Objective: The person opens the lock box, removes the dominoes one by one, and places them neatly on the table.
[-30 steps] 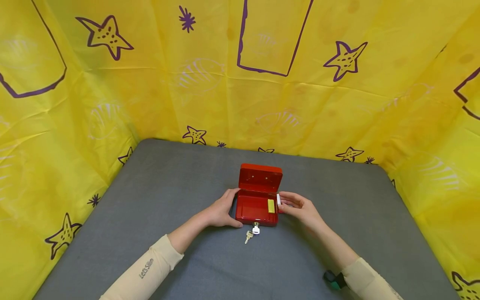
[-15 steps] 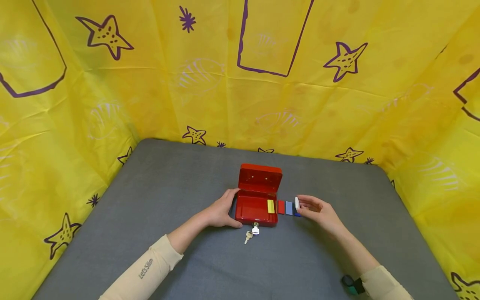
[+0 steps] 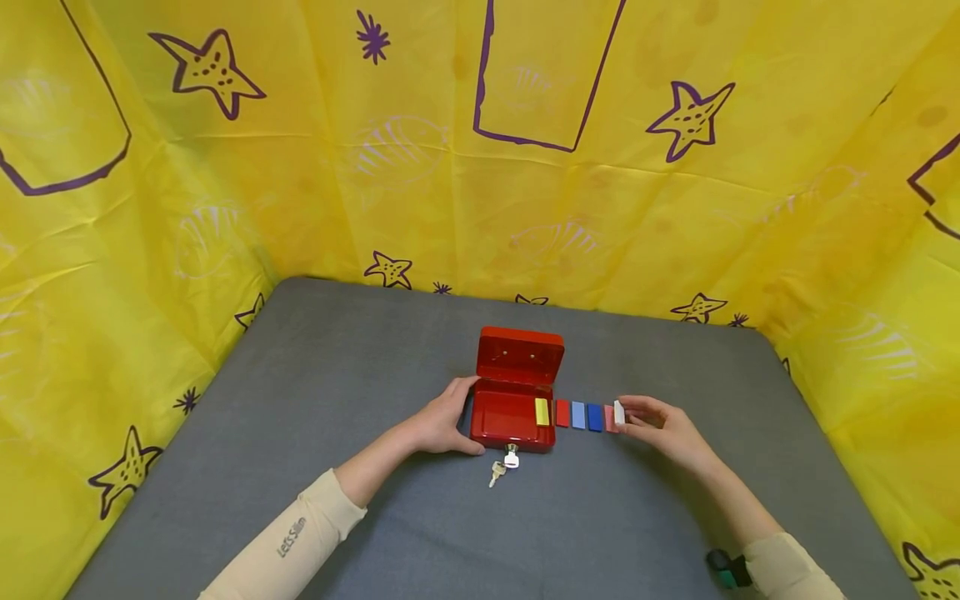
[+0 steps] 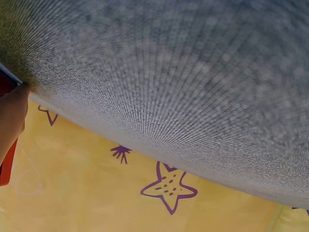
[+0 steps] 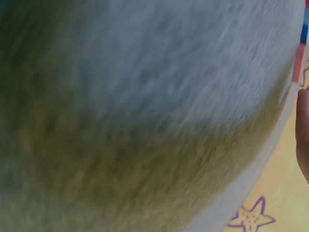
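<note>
A red cash box (image 3: 513, 418) stands on the grey table with its lid (image 3: 520, 357) raised. My left hand (image 3: 442, 419) holds the box's left side, thumb at the front corner and fingers at the back one. A key (image 3: 512, 457) sits in the front lock, and a second key (image 3: 498, 473) hangs beside it. My right hand (image 3: 663, 429) pinches a small white block (image 3: 618, 412) at the right end of a row. In that row lie a red block (image 3: 562, 413), light blue block (image 3: 578, 415), dark blue block (image 3: 595, 417) and pink block (image 3: 611, 418). Inside the box's right end is a yellow block (image 3: 542, 412).
The grey table (image 3: 360, 350) spreads around the box on all sides. A yellow curtain (image 3: 420, 200) with purple starfish drawings encloses its back and sides. A dark band (image 3: 727, 569) shows by my right sleeve.
My right hand has moved to the right with the white block, from the box's right edge to the end of the row, uncovering the other blocks. My left hand has stayed on the box.
</note>
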{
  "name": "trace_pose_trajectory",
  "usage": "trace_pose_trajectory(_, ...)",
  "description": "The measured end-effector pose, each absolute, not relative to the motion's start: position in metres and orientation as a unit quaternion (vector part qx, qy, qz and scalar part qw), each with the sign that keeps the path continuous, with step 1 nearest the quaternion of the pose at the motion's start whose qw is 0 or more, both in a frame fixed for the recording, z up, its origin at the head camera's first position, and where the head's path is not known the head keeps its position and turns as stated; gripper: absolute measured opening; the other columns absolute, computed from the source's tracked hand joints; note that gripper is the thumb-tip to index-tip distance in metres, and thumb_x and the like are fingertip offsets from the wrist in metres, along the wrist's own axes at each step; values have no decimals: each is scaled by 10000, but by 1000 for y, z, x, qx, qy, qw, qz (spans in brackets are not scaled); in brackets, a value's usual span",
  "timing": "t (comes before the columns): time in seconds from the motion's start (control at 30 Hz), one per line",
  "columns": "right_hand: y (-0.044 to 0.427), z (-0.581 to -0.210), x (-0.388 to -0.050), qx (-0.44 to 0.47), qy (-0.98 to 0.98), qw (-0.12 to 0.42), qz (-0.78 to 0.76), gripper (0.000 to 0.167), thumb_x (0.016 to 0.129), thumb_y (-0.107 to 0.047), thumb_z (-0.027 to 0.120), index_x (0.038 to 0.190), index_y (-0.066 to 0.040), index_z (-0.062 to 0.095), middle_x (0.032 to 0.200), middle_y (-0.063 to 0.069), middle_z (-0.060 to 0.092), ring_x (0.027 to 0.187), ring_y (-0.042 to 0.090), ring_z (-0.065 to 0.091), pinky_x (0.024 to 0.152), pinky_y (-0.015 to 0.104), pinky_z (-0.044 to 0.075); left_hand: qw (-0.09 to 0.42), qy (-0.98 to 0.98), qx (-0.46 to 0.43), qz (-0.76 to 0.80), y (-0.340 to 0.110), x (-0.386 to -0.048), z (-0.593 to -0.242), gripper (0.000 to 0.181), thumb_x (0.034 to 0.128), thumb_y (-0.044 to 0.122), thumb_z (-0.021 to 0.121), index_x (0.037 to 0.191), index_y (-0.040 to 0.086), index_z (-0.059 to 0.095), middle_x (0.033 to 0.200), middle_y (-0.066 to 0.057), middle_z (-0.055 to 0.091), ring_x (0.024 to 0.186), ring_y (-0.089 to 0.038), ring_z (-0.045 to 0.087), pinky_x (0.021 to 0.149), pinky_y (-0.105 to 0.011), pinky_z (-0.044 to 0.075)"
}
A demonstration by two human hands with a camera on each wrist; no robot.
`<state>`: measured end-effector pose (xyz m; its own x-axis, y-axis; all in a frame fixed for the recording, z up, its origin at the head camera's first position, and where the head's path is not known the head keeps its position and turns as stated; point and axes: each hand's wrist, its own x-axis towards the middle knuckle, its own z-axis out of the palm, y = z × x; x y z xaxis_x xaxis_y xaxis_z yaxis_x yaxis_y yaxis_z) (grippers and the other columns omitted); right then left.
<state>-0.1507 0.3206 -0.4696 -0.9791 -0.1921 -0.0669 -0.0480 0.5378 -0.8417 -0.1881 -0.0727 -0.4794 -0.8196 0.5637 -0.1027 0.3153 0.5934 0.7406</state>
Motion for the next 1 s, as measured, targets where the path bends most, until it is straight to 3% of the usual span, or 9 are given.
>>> trace_pose_trajectory(0.4,340,-476,-155,-129,917,17,-376,446,823,-173,796,1213,-12,650,1176,139,646,1080,304,625,905,390,496,166,877,247,376,-72,-187,-480,1041,717,274,866,1505,87,213,1430,-96,355,1227,-256,433,1004,-437,436)
trace_pose_trajectory(0.6,339,-480,-159,-182,922,-14,-341,410,795,-117,813,1163,-6,674,1116,108,661,1031,299,619,875,409,503,167,876,247,379,-72,-187,-481,1035,718,269,865,1503,82,217,1432,-99,353,1227,-259,436,1009,-440,432)
trace_pose_trajectory(0.87,336,-478,-160,-196,923,-13,-330,406,789,-93,811,1159,-1,671,1117,109,661,1031,301,624,873,429,502,166,878,243,377,-72,-187,-481,1037,721,284,864,1506,81,217,1445,-100,349,1243,-262,433,1026,-456,417)
trace_pose_trajectory(1.0,336,-480,-160,-198,925,-17,-324,400,788,-91,812,1155,-15,675,1113,97,664,1023,291,626,883,336,517,163,879,246,374,-72,-188,-481,1034,721,281,865,1504,74,220,1441,-106,351,1237,-266,438,1020,-456,422)
